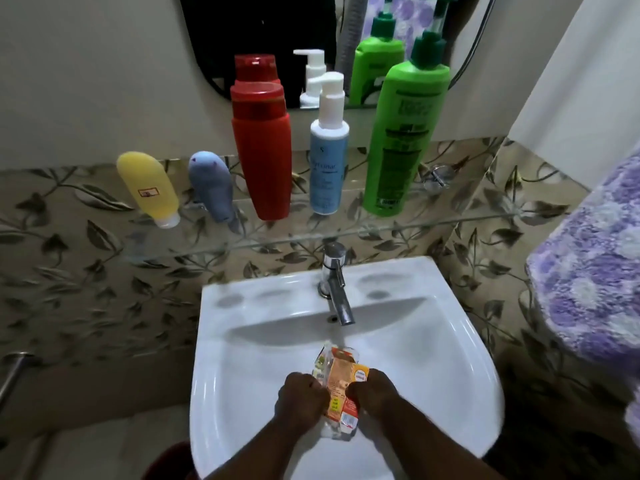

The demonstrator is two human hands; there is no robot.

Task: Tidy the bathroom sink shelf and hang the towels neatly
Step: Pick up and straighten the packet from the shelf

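Note:
Over the white sink [450, 341], my left hand [300, 398] and my right hand [375, 393] both grip a crumpled orange and white packet [341, 374], one hand on each side. On the glass shelf [450, 221] above stand a yellow tube [149, 188], a grey-blue tube [211, 185], a tall red bottle [261, 147], a blue pump bottle [328, 157] and a big green bottle [403, 133]. A purple flowered towel [595, 271] hangs at the right edge.
A chrome tap [336, 282] sticks out over the basin just behind the packet. A mirror [263, 29] sits above the shelf and reflects the bottles. A metal bar [14, 372] shows at the left edge. Leaf-patterned tiles cover the wall.

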